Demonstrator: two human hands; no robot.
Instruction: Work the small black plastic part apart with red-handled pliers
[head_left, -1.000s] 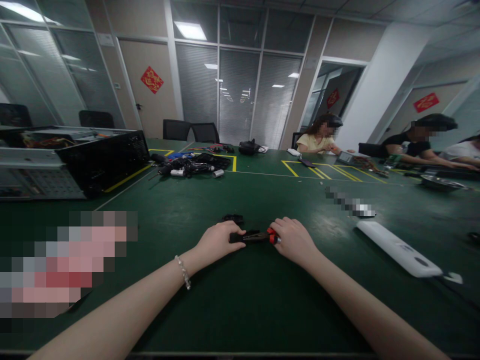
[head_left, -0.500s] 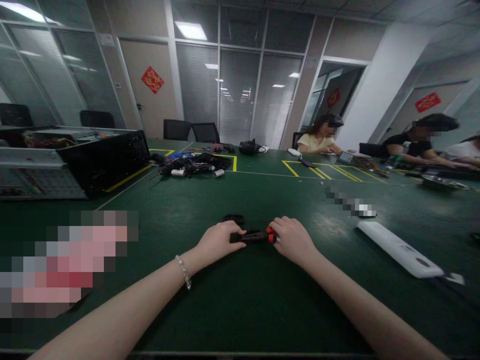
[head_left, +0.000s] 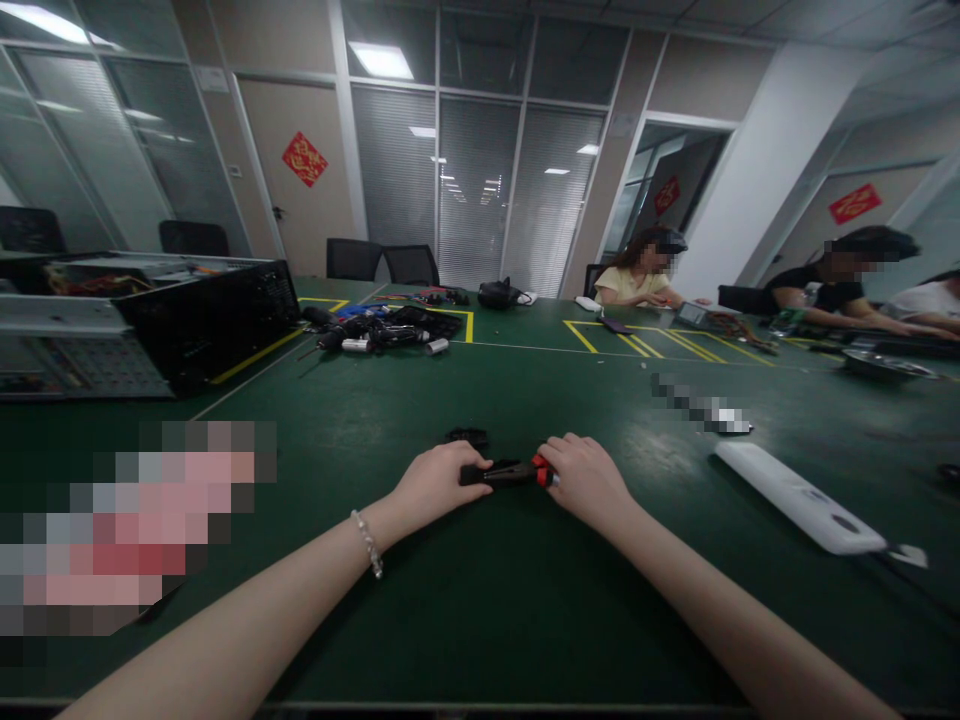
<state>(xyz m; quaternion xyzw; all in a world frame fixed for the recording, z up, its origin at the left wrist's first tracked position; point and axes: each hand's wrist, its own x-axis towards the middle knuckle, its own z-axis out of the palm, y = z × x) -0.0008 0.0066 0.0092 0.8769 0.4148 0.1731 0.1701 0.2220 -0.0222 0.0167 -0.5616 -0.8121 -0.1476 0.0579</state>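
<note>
My right hand [head_left: 589, 480] is wrapped round the red handles of dark-jawed pliers [head_left: 517, 473], whose jaws point left. A small black part [head_left: 470, 476] is pinched between the thumb and fingers of my left hand [head_left: 435, 480]; the plier jaws reach up to it. Whether they grip it, I cannot tell. Just beyond my left fingers, another small black piece [head_left: 468, 437] lies on the green table [head_left: 495, 620]. My left wrist wears a beaded bracelet.
An opened computer case [head_left: 217, 325] stands at the left. Farther back lies a pile of tools and cables [head_left: 397, 325]. A white power strip [head_left: 802, 500] is at the right, with a blurred-out item behind it. Several people sit at the far right. A pixelated patch covers the left front.
</note>
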